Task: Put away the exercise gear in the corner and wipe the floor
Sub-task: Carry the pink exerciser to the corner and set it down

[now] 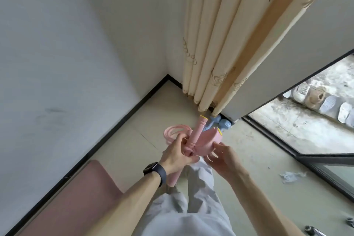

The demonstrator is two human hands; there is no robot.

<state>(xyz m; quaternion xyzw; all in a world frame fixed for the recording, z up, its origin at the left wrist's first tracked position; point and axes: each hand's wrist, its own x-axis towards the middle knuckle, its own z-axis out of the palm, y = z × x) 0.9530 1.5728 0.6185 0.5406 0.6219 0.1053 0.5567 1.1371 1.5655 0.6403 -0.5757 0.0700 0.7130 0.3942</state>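
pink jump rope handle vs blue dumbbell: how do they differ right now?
The pink handle is gripped in the left hand, off the floor; the blue dumbbell lies on the floor under the curtain. The handle is long and slim; the dumbbell is short with bulbous ends. Both sit near the corner.

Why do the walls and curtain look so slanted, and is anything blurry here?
Head view: the wide-angle lens bends the curtain and baseboard into slants; daylight is soft, no glare; the left hand and pink jump rope look slightly soft.
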